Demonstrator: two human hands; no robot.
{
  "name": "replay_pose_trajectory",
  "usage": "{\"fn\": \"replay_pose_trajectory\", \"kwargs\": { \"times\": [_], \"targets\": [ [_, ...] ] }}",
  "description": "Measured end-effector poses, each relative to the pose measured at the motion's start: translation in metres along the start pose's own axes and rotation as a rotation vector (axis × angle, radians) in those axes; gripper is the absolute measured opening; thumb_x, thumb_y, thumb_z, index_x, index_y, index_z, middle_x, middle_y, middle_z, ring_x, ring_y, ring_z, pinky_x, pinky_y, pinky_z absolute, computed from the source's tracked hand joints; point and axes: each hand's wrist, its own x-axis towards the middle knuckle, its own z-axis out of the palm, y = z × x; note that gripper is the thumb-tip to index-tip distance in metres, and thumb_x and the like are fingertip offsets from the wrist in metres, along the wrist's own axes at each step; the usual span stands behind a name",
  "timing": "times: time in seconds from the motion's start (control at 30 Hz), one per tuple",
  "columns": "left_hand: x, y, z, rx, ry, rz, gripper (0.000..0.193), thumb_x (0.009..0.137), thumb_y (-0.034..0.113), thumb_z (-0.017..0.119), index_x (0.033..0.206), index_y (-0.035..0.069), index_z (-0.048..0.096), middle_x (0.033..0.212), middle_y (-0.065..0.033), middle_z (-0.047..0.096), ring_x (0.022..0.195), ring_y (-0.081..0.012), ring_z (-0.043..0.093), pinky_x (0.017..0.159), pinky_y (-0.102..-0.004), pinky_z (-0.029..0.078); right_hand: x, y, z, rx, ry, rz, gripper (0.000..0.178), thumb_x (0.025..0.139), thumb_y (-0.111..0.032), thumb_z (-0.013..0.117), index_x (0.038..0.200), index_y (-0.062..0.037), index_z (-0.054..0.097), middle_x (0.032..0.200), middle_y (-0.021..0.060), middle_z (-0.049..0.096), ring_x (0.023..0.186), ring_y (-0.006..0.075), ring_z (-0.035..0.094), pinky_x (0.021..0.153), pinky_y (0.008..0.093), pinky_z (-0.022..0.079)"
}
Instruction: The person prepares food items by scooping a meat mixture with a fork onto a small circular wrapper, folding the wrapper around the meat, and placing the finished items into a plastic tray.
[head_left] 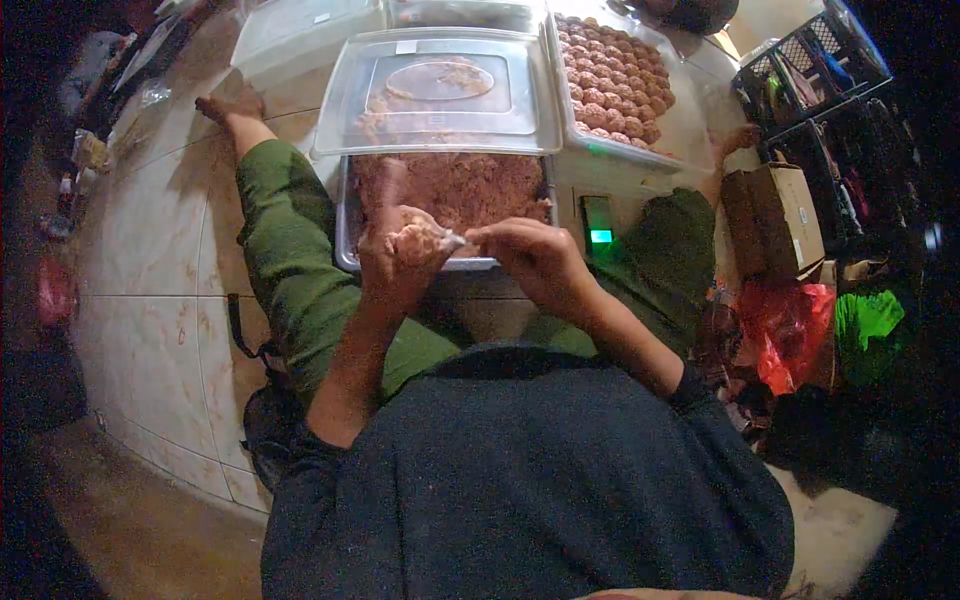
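Observation:
My left hand (388, 268) is cupped around a brown lump (412, 242) that looks like the crumbly mixture below; its raised fingers are smeared by motion. Fingers pinched together, my right hand (540, 250) reaches in from the right. A small pale, shiny piece (453, 241) sits at its fingertips against the lump, its kind unclear. Both hands are over the front edge of a plastic tub (345, 215) holding brown crumbly mixture (470, 190). A clear lid (437, 125) covers the tub's far part. Rows of brown balls (615, 85) fill a clear box at the far right.
A small scale (598, 225) with a lit green display lies right of the tub. My green-trousered legs flank the tub. More clear containers (300, 30) stand at the back. At right are a cardboard box (775, 220), a red plastic bag (785, 330) and black crates (815, 70).

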Motion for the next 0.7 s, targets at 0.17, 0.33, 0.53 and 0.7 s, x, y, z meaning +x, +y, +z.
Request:
{"fn": "replay_pose_trajectory", "kwargs": {
  "times": [0.17, 0.33, 0.53, 0.7],
  "targets": [
    [-0.001, -0.011, -0.009, -0.212, -0.067, 0.089, 0.028, 0.071, 0.02, 0.071, 0.083, -0.001, 0.057, 0.076, -0.0082, 0.06, 0.07, -0.015, 0.059, 0.061, -0.0289, 0.048, 0.003, -0.004, 0.003, -0.028, -0.054, -0.084, 0.019, 0.078, 0.002, 0.057, 0.095, -0.0019, 0.063, 0.088, 0.0119, 0.064, 0.081, 0.0216, 0.062, 0.071, 0.0294, 0.049],
    [-0.002, -0.01, -0.006, -0.265, -0.119, -0.12, 0.023, 0.072, 0.019, 0.069, 0.081, 0.002, 0.056, 0.076, -0.0042, 0.059, 0.07, -0.011, 0.056, 0.061, -0.0252, 0.046, 0.007, -0.012, -0.003, -0.289, -0.03, -0.131, 0.022, 0.075, 0.002, 0.059, 0.095, -0.004, 0.064, 0.086, 0.0114, 0.063, 0.077, 0.0237, 0.063, 0.066, 0.0308, 0.051],
    [-0.006, -0.001, -0.014, -0.153, -0.12, -0.137, 0.022, 0.068, 0.011, 0.07, 0.083, 0.002, 0.056, 0.073, -0.0038, 0.058, 0.067, -0.0092, 0.055, 0.061, -0.0244, 0.045, 0.017, -0.018, -0.016, -0.247, -0.147, -0.124, 0.019, 0.074, -0.002, 0.062, 0.093, -0.0052, 0.065, 0.085, 0.0104, 0.064, 0.075, 0.0226, 0.063, 0.065, 0.0291, 0.05],
    [-0.002, -0.003, -0.004, -0.236, -0.162, -0.14, 0.028, 0.067, 0.014, 0.075, 0.084, 0.003, 0.055, 0.07, -0.0023, 0.057, 0.065, -0.0081, 0.053, 0.061, -0.0247, 0.046, 0.018, 0.002, -0.019, -0.186, -0.141, -0.071, 0.021, 0.071, -0.005, 0.063, 0.091, -0.0107, 0.066, 0.083, 0.0101, 0.064, 0.074, 0.0258, 0.063, 0.066, 0.0329, 0.051]
  ]
}}
